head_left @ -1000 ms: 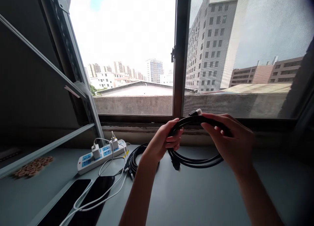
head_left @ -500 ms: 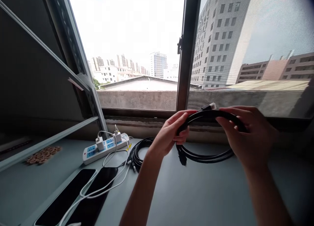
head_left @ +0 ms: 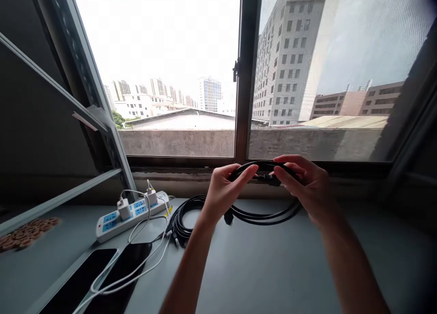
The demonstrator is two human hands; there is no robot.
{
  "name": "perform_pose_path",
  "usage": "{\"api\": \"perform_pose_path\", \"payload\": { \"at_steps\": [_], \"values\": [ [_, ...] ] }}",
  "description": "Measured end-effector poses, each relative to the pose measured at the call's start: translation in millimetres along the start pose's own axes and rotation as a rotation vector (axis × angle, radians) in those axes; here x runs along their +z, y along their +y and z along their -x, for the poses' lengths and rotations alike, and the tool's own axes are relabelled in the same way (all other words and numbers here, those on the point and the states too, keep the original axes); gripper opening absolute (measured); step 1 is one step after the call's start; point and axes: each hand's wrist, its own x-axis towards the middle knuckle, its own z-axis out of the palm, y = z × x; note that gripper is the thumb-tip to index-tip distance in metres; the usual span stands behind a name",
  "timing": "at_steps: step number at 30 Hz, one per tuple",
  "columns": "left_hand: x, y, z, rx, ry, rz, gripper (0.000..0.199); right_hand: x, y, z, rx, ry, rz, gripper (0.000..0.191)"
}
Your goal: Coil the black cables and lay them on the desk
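Observation:
A coiled black cable [head_left: 264, 220] hangs in a loop between my two hands, above the grey table. My left hand [head_left: 225, 191] pinches the loop's upper left side, thumb on top. Gripping its upper right side is my right hand [head_left: 302, 182], with thumb and fingers around the strands. One dark connector [head_left: 271, 179] lies inside the top of the loop, beside my right fingertips. The other connector [head_left: 228, 216] dangles at the lower left, under my left hand.
A second black cable coil [head_left: 182, 220] lies on the table [head_left: 266, 273] left of my hands. Further left are a white power strip [head_left: 131, 216] with chargers and white cables, two dark phones [head_left: 82, 277] [head_left: 126, 268], and brown rings [head_left: 30, 232]. A window stands behind.
My right hand has moved left, closer to my left hand, and the loop looks narrower. The connector at the top has dropped inside the loop. The view has shifted right.

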Motion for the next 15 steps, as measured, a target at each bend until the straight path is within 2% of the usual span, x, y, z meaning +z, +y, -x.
{"api": "perform_pose_path", "payload": {
  "at_steps": [2, 4, 8, 12, 15],
  "values": [
    [-3.5, 2.3, 0.2, -0.014, -0.026, 0.004, 0.037, -1.6, -4.1, 0.7, 0.098, -0.112, -0.042, 0.027],
    [-6.2, 3.7, -0.1, -0.065, -0.047, 0.035, 0.038, -2.1, -6.4, 1.7, 0.109, -0.191, -0.032, 0.029],
    [-8.4, 2.3, -2.6, -0.213, -0.01, 0.121, 0.046, 0.2, -7.2, 5.7, -0.144, -0.189, 0.132, 0.029],
    [-6.7, -2.8, -4.9, -0.215, 0.095, 0.104, 0.046, 4.3, -6.0, 9.2, -0.327, -0.227, 0.254, 0.04],
    [-3.7, -5.0, -4.6, -0.176, 0.133, 0.097, 0.041, 7.3, -4.4, 10.1, -0.383, -0.118, 0.277, 0.014]
  ]
}}
